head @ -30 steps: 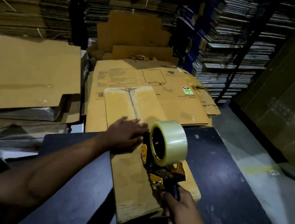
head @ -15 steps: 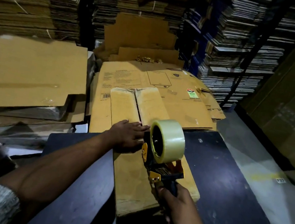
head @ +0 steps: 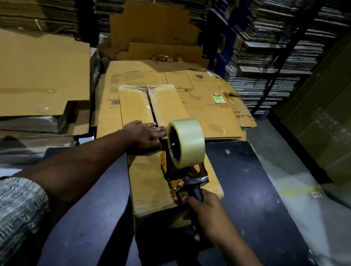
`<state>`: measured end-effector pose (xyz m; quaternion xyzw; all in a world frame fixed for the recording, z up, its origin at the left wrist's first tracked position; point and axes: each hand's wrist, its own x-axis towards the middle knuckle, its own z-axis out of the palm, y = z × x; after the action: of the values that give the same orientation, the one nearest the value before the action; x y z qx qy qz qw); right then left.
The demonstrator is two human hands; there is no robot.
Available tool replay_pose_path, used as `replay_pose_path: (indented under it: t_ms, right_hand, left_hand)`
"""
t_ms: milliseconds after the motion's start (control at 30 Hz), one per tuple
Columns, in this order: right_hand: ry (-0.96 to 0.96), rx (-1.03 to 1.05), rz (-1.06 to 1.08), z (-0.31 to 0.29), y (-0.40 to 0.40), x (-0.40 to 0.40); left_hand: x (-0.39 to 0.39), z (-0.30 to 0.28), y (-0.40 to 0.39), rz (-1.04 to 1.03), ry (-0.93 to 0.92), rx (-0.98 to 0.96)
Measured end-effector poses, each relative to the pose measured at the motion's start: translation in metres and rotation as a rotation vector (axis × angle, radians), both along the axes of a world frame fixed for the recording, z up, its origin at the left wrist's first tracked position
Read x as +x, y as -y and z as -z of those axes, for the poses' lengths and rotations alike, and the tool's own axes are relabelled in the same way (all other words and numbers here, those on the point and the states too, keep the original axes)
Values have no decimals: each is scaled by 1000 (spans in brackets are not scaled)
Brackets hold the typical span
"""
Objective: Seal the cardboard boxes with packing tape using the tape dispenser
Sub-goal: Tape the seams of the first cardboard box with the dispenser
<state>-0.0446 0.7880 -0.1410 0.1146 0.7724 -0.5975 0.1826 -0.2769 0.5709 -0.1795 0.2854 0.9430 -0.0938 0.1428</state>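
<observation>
Head view: my left hand (head: 144,132) presses flat on the box (head: 166,154) lying on the dark table (head: 264,195), my right hand (head: 201,207) grips the tape dispenser (head: 183,155) on its seam, mid-taping; next needs a steady pull toward me.

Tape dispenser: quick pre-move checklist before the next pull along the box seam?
1. Right hand grips the tape dispenser handle: ok.
2. Left hand flat on the cardboard box, holding the flaps down: ok.
3. Tape roll loaded with plenty left: ok.
4. Seam ahead still shows an open gap: not ok.
5. Tape stuck to the box under the dispenser: cannot tell, hidden.
6. Box fully on the dark table: ok.
</observation>
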Motion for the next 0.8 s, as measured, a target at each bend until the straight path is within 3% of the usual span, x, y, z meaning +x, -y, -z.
replay_pose_path:
  t_ms: [233,333,400,500,667,800]
  right_hand:
    - [64,-21,90,16,-8,54]
    - [74,-17,97,20,-7,54]
    - [89,-50,105,22,-10,54]
    - [103,-113,111,21,-10,53]
    - [103,-107,114,19,-4,39]
    - [93,-83,86,14,-1,20]
  left_hand:
    - [12,-5,2,10,-12,102]
    - [18,-3,-1,4,-132,124]
    - [28,-1,-6,47,-177,245]
    - [57,6,-11,105,-68,526]
    - [66,16,-3,330,-82,132]
    - [53,9,-7,211,-74,123]
